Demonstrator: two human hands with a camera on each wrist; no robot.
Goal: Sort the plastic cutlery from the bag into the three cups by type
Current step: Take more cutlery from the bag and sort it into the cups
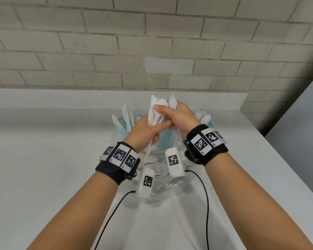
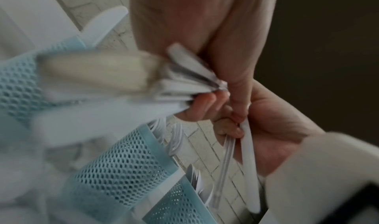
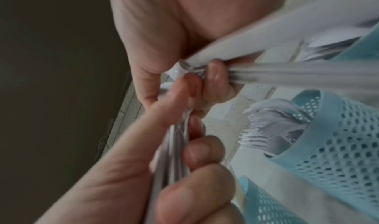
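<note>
The sorting looks well under way but not finished: both hands are up over the cups, the left hand (image 1: 145,131) wrapped round a mixed bunch of white cutlery (image 1: 156,112) by the handles, the right hand (image 1: 177,117) pinching a few pieces at the top of that bunch, seemingly picking them out. Toward the surface's far edge stand three blue mesh cups: the left cup (image 1: 123,131) holds knives, the middle cup (image 3: 332,145) forks, the right cup (image 1: 211,123) spoons. The clear bag (image 1: 167,184) lies crumpled nearer the front edge, beneath the wrists, with some pieces apparently inside.
</note>
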